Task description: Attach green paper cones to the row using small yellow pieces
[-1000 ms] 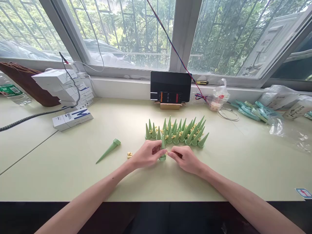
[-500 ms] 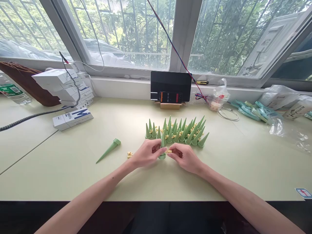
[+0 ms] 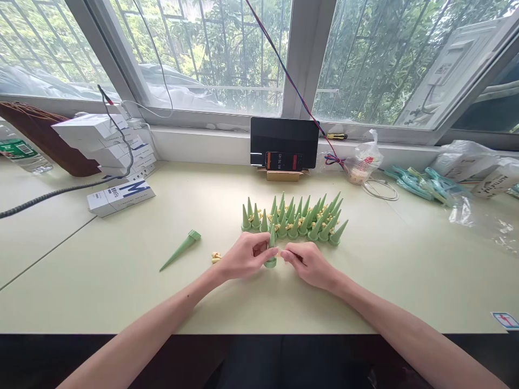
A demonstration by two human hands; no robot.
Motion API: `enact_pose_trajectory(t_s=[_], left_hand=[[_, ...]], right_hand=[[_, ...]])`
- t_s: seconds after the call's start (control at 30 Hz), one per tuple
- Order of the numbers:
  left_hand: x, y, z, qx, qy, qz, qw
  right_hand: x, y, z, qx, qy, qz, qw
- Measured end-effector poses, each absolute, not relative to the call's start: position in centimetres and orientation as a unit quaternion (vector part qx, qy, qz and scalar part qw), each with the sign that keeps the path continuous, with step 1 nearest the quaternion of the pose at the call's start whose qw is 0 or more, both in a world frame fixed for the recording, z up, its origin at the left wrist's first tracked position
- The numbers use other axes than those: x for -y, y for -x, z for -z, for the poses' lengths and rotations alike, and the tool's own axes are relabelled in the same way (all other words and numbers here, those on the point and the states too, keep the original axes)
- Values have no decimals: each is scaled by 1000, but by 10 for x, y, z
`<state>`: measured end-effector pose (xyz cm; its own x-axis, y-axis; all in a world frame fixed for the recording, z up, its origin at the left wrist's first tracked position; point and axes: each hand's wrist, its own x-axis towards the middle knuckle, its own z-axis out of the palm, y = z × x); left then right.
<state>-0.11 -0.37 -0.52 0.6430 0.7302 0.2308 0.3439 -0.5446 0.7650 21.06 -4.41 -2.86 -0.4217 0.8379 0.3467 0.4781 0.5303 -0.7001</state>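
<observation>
My left hand is closed around a green plant watering spike, held point up. In a pinch, my right hand grips a small yellow valve against the spike's side; fingers mostly cover it. Just behind my hands stand several more green spikes in rows, points up, with yellow valves on them. Another green spike lies on its side to the left. A few loose yellow valves rest beside my left wrist.
A phone showing a timer leans on a dark screen by the window. White boxes and a water bottle are at the left. A bagged cup and plastic packages lie at the right.
My right fingers have curled and turned at the yellow valve, which is now more hidden. The spike in my left hand has shifted slightly toward me.
</observation>
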Motion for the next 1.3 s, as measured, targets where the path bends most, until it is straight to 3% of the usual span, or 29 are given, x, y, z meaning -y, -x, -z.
enact_pose_trajectory(t_s=[0.47,1.3], left_hand=[[4,0,4,-352,-828,-270,343],[6,1,3,-296,-831,-266,389]], right_hand=[[48,-208,20,774,425,-279,378],[43,-212,32,818,382,-263,340]])
